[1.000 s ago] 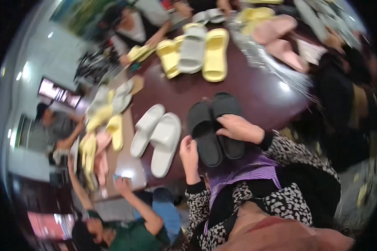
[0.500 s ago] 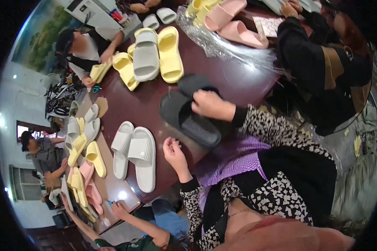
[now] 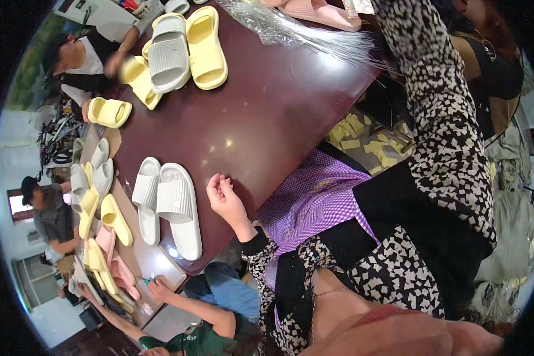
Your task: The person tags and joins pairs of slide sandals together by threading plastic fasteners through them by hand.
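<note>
My left hand (image 3: 224, 202) hovers over the near edge of the dark red table, its fingers loosely curled and a little apart, holding nothing I can see. Nearest to it, on its left, lies a pair of light grey slide slippers with ribbed straps; the larger-looking one is the right slipper (image 3: 181, 207), and the other slipper (image 3: 146, 202) sits close beside it. My right arm in its patterned sleeve (image 3: 439, 101) stretches up toward the top right. The right hand itself is beyond the picture's upper edge, so what it holds is hidden.
Across the table (image 3: 261, 107) stand a grey slipper (image 3: 169, 56) and yellow slippers (image 3: 207, 50). Clear plastic wrap (image 3: 302, 35) and a pink slipper (image 3: 323, 15) are at the far edge. Co-workers sit around; mixed slippers (image 3: 117, 219) fill the left side. Yellow scraps (image 3: 362, 139) lie below the table's right edge.
My right hand has left the table middle and gone out of view at the top right. The black slippers it was touching are no longer seen. My left hand stays near the grey pair.
</note>
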A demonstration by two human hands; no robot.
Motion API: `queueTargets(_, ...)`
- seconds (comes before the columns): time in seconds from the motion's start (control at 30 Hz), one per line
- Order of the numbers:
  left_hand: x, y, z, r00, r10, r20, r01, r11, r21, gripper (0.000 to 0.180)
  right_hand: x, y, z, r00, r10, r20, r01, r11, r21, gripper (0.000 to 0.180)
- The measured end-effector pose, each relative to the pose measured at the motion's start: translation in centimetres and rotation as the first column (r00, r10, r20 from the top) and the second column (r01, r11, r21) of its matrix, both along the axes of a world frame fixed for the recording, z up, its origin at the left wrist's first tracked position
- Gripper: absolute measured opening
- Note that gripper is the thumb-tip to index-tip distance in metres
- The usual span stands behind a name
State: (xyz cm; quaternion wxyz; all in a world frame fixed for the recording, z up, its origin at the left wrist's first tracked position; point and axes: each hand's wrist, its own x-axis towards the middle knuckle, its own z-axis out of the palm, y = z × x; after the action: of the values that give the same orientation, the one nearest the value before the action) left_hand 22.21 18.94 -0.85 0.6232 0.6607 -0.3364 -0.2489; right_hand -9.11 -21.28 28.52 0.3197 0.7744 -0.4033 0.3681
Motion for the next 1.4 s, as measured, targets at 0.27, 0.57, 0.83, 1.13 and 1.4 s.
queueTargets(0.27,0.6,0.9,0.2,0.998,0.024,0.058,-0.024,1.0,0.01,0.019,2.5,15.1,-18.5,0.904,0.31,0.295,-0.393,0.331,0.858,0.021)
queueTargets(0.57,-0.1,-0.3,0.2,0.998,0.026,0.055,-0.028,0.999,0.043,0.018,5.8,23.0,-27.9,0.929,0.337,0.152,-0.354,0.693,0.628,0.036)
queueTargets(0.83,-0.2,-0.9,-0.5,1.0,-0.014,0.025,0.013,0.999,0.036,0.018,3.4,25.6,-28.0,0.842,0.415,0.343,-0.539,0.637,0.551,0.027)
queueTargets(1.13,-4.6,-7.5,3.9,0.942,-0.333,0.037,0.331,0.942,0.055,0.021,-5.3,20.9,-27.3,0.96,-0.003,0.281,-0.131,0.88,0.456,0.021)
queueTargets(1.4,-10.4,-20.8,3.6,0.735,-0.561,-0.381,0.619,0.785,0.039,0.032,-7.5,16.4,-28.5,0.969,0.021,0.248,-0.136,0.879,0.458,0.044)
